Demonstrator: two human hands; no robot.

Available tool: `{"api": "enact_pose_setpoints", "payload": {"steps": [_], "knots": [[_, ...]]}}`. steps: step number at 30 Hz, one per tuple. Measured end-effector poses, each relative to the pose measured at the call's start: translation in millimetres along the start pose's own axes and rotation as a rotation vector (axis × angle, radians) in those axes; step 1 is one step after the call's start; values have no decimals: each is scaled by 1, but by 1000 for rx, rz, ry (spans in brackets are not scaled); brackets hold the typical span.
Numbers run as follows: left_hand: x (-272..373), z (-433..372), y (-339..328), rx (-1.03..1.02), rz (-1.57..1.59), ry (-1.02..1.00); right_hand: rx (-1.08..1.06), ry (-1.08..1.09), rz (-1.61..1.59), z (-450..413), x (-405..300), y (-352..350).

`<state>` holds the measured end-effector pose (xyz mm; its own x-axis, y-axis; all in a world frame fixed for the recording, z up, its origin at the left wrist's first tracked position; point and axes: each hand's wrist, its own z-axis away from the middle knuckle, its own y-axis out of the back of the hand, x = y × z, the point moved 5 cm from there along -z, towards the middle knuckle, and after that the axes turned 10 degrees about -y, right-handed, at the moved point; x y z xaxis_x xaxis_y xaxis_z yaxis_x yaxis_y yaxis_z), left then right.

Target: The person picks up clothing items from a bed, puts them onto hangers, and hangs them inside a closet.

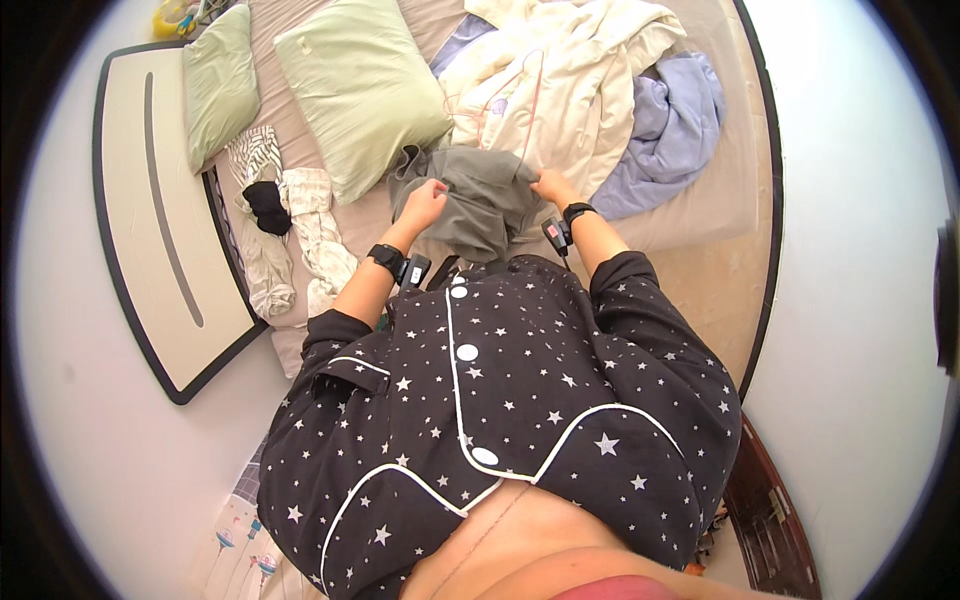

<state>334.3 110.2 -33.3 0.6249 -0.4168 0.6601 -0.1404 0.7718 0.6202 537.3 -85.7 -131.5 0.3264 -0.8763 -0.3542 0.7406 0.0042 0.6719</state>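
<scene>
A crumpled grey cloth garment (480,199) hangs between my hands over the near side of the bed. My left hand (426,202) has its fingers curled on the cloth's left part. At its upper right edge, my right hand (550,186) pinches a bit of the same fabric. Folds hide the garment's shape, so I cannot tell which piece of clothing it is. Just beyond it, thin pink hangers (533,97) lie on a cream quilt (585,82).
Two pale green pillows (360,90) (221,90) lie near the headboard (176,225) at left. Beside them are striped and checked clothes (307,217) and a black cloth item (267,208). A bluish-purple blanket (667,135) is bunched at right, near a white wall (847,225).
</scene>
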Motion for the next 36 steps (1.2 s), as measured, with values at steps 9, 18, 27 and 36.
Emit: {"api": "enact_pose_setpoints", "payload": {"steps": [9, 18, 27, 36], "knots": [[52, -46, -25, -330, -17, -167, -531, 10, -819, -11, -131, 7], [-33, -40, 59, 577, 210, 464, 80, 200, -338, -65, -160, -30], [-59, -34, 76, 536, 1206, 236, -90, 33, -585, -66, -150, -33], [-32, -7, 83, 510, 1216, 463, 127, 510, -983, 32, -192, 119]]}}
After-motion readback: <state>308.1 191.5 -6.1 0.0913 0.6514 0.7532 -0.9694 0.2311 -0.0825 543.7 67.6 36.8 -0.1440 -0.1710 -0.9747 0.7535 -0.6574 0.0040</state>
